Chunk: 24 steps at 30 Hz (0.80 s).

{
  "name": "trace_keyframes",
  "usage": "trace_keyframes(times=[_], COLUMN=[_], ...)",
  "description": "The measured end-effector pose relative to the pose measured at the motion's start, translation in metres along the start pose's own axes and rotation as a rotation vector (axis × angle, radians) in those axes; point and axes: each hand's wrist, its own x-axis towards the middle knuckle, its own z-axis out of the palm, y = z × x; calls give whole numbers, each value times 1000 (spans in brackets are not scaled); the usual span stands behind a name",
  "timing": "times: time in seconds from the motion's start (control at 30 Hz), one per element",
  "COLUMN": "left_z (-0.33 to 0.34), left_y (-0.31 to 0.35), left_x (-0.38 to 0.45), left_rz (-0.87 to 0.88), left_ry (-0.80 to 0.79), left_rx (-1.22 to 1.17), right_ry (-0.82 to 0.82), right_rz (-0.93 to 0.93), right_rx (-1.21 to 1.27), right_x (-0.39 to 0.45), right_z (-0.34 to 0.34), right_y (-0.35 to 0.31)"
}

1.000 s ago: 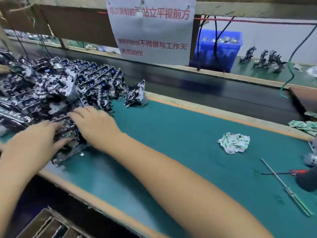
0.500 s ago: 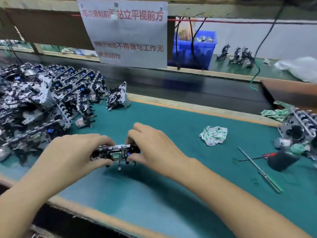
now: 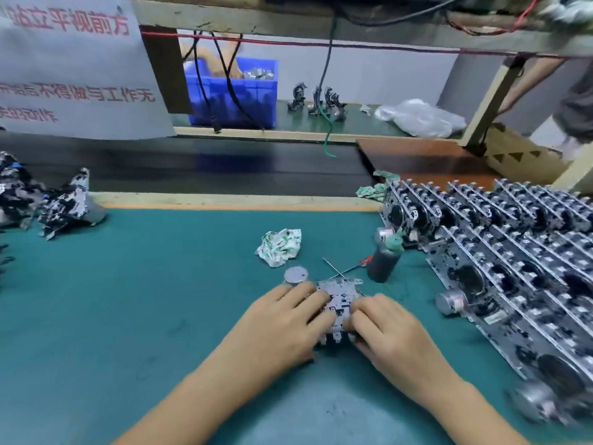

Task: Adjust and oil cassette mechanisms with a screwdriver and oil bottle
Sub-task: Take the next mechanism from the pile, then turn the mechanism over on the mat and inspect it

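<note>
Both hands are down on one cassette mechanism [image 3: 338,303] lying flat on the green mat [image 3: 128,300], in front of the person. The left hand [image 3: 285,322] has its fingers curled over the near-left edge, clamped on the plate; the right hand [image 3: 385,326] pinches the right side the same way. The oil bottle [image 3: 385,261] stands just beyond, with the screwdriver [image 3: 340,271] lying beside it, neither one touched (a crumpled rag [image 3: 279,247] sits close too). To my eye the piece is being seated for adjustment. Best to settle it flat, keep the left hand pinning it, and free the right for the screwdriver.
</note>
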Motion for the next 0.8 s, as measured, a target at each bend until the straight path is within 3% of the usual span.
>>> trace_keyframes(times=[0.07,0.2,0.3,0.4,0.63,0.8], left_z=[8,16,24,32,39,38], left_y=[-2,-16,-19,-17,-9,-4], left_x=[-5,-17,-23,-23,-26,-25], left_rz=[-23,-262,-409,-490,-596,-584], left_ry=[-60,-155,-236,-180,-93,-130], left_rx=[-69,-384,-713,-888,-985,-854], right_ry=[-14,-39,80,148,334,273], right_rz=[10,58,186,321,617,635], right_rx=[16,134,249,297,411,401], right_x=[-12,-22,-22,-21,-21,-19], right_z=[3,1,-1,0,-2,-1], right_y=[5,10,8,13,23,19])
